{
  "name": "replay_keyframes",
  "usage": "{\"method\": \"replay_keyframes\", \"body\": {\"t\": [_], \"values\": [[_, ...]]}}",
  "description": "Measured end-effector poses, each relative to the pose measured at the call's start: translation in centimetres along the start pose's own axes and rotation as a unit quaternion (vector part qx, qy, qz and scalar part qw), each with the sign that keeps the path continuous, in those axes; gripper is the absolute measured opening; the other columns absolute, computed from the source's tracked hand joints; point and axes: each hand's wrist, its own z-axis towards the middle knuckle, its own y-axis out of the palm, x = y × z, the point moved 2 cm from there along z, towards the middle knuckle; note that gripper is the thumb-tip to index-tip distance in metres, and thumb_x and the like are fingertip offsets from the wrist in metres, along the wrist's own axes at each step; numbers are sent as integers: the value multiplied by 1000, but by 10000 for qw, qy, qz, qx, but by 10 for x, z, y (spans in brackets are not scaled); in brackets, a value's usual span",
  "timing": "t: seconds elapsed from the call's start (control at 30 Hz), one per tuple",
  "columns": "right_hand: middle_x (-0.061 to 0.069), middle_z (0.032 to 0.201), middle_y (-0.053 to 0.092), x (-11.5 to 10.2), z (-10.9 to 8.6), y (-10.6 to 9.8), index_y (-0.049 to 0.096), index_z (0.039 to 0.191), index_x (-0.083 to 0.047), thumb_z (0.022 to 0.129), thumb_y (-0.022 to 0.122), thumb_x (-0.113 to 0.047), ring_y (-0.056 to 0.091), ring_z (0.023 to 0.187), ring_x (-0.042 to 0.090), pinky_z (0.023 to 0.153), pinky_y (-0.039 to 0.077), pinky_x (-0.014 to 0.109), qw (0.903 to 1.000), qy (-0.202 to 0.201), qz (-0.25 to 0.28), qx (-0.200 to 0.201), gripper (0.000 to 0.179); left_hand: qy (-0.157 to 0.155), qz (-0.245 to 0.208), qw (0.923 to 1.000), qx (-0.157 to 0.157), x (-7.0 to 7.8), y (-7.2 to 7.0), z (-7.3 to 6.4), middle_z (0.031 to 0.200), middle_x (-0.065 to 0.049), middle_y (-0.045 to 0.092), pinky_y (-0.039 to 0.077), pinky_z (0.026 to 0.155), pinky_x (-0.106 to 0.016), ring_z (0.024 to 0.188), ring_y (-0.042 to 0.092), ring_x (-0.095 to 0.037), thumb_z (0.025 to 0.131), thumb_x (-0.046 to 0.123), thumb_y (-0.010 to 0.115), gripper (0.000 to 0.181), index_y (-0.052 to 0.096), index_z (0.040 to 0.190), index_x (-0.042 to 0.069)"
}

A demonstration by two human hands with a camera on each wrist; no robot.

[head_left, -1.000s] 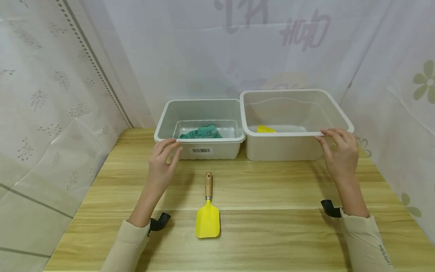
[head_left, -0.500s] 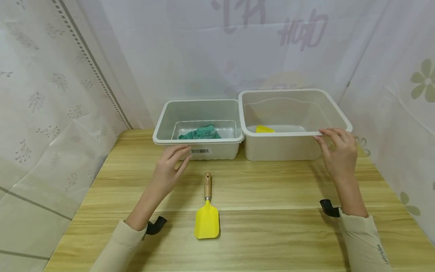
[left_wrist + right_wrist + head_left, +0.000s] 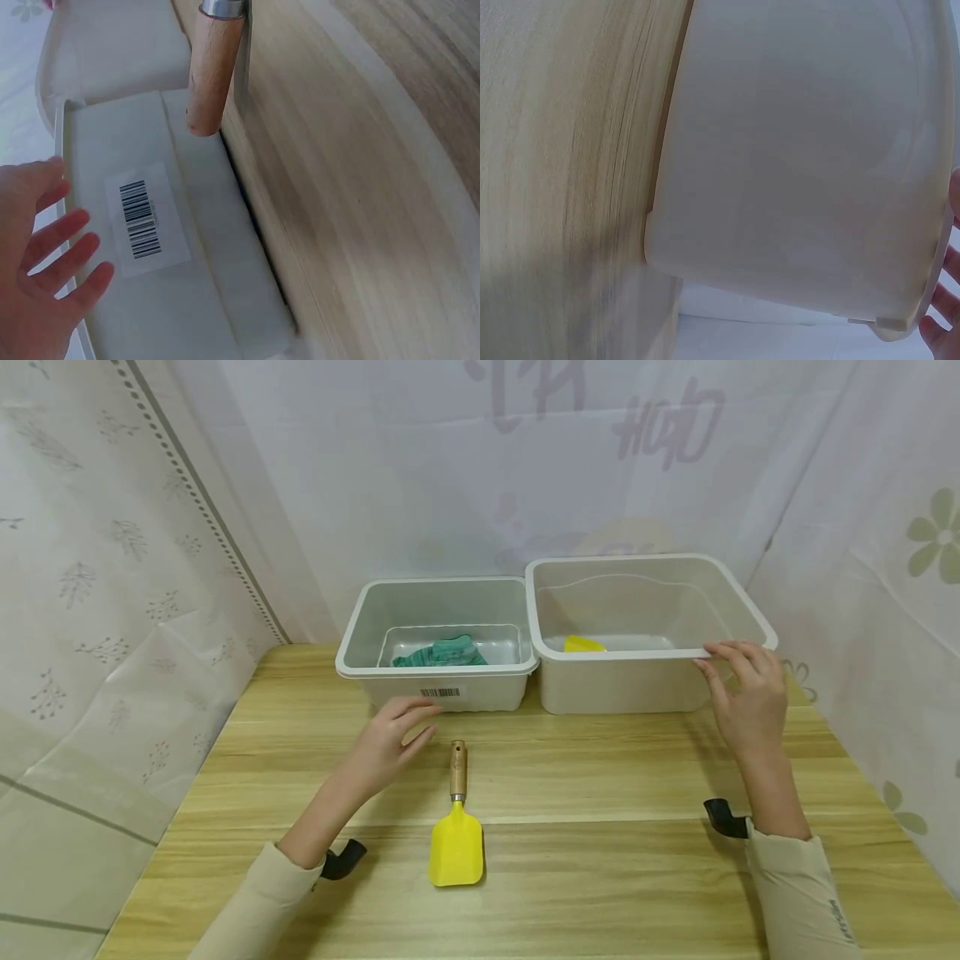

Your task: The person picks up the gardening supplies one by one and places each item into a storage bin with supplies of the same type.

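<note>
In the head view, my left hand [image 3: 386, 747] hovers in front of the smaller pale grey bin [image 3: 345, 665], fingers loosely extended and holding nothing. Just right of it lies a small yellow shovel [image 3: 457, 852], its wooden handle toward the bins. That handle [image 3: 214, 75] shows close up in the left wrist view, before the bin's barcode label [image 3: 142, 217]. My right hand [image 3: 752, 706] pinches the front rim of the larger off-white bin [image 3: 622, 685] near its right corner, fingers on top and thumb below. The right wrist view shows fingers [image 3: 943, 300] along that rim.
A crumpled green cloth-like bundle [image 3: 450, 652] lies in the smaller bin. Something yellow [image 3: 583, 644] sits in the larger bin, mostly hidden by the front wall. Both bins stand side by side at the back of the wooden table [image 3: 585, 877], against a patterned curtain [image 3: 420, 468].
My left hand has let go of the smaller bin's front rim and moved right and toward me, nearer the shovel's handle. The right hand has stayed on the larger bin's rim.
</note>
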Motion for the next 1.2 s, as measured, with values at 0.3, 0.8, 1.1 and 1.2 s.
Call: {"method": "replay_keyframes", "body": {"t": [0.3, 0.8, 1.1, 1.2], "values": [[31, 121, 70, 2, -1, 1, 73, 118, 6, 93, 78, -6, 56, 124, 53, 113, 42, 67, 9999, 51, -18, -144, 28, -139, -493, 9962, -709, 0, 11, -4, 118, -17, 75, 64, 96, -46, 113, 70, -33, 91, 4, 81, 26, 76, 116, -2], [28, 118, 69, 4, -3, 1, 73, 119, 4, 90, 80, -5, 57, 120, 49, 112, 41, 64, 9999, -83, 50, -127, 31, -389, -1345, 9796, -1441, -4, 25, -8, 120, -13, 76, 63, 98, -47, 113, 74, -31, 91, 10, 83, 27, 78, 117, 1], [29, 119, 68, 5, -2, 2, 73, 119, 5, 90, 80, -4, 56, 121, 50, 114, 41, 64, 9998, -74, 88, -133, 31, -851, -1979, 9557, -2006, -14, 32, -9, 128, -13, 75, 54, 112, -56, 123, 69, -34, 86, 7, 87, 36, 77, 121, 3], [29, 118, 68, 5, -2, 3, 73, 119, 5, 90, 80, -5, 56, 120, 50, 113, 41, 64, 9998, -68, 106, -136, 31, -1020, -2234, 9448, -2168, -17, 34, -9, 130, -15, 74, 51, 115, -59, 125, 67, -36, 85, 7, 88, 39, 77, 123, 2]]}}
